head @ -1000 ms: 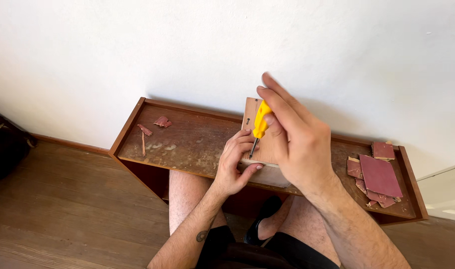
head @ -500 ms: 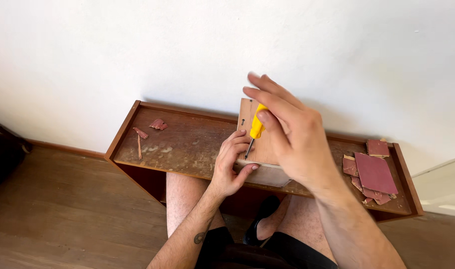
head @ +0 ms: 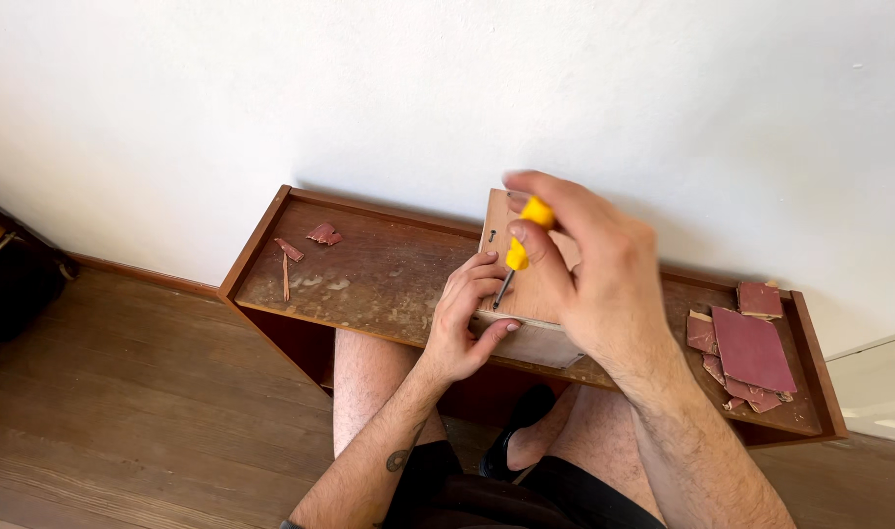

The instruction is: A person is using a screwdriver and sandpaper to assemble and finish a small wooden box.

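Screwdriver [head: 526,235], yellow-handled, clenched in right hand [head: 589,284], shaft angled down-left to a spot on wood panel [head: 531,294].

Head view, now: panel lying on long brown tray-like tabletop [head: 369,279] set against white wall. Left hand [head: 467,318] closed on panel's near left edge, thumb under the edge, fingertips [head: 485,263] just beside the shaft tip. Right-hand fingers blurred around the handle. Small metal fitting with a dark slot visible near panel's top left. Reddish-brown scraps [head: 322,233] at tabletop's left end; larger reddish sheets [head: 751,348] piled at right end. Bare knees below the tabletop, wooden floor [head: 95,392] to the left.

Against the earlier head views: same grasp on the tool, same left-hand hold, tip at much the same spot. Right hand sits a little higher over the handle and shows more motion blur; handle less covered at its lower end. Panel, scraps and sheets unmoved. Judged from that: turning at the same point going on, with no visible shift of the tip and nothing freed or lifted yet.
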